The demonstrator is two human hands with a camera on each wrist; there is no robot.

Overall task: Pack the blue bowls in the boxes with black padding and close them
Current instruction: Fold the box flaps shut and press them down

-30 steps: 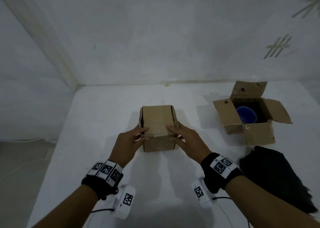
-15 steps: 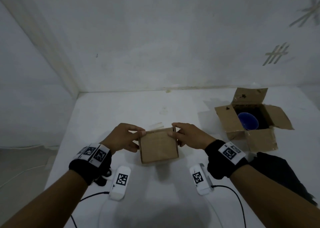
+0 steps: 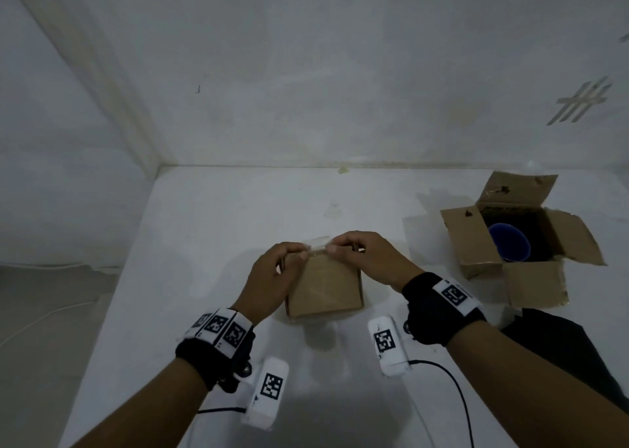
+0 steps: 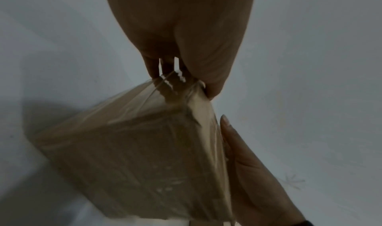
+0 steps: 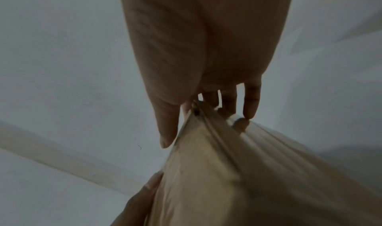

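On the white table (image 3: 211, 229), near its front edge, the closed box (image 3: 325, 286) has tipped toward the person; both the left hand (image 3: 272, 277) and right hand (image 3: 366, 257) pinch its top edge, so closing looks done. 1 blue bowl (image 3: 509, 246) sits in the open box (image 3: 476, 240) near the right edge.

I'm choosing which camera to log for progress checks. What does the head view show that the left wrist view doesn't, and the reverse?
Only the head view shows the open box with the blue bowl inside, and the black padding beside it. Only the left wrist view shows clear tape stretched from the fingers. Both show the left hand and right hand gripping the closed box.
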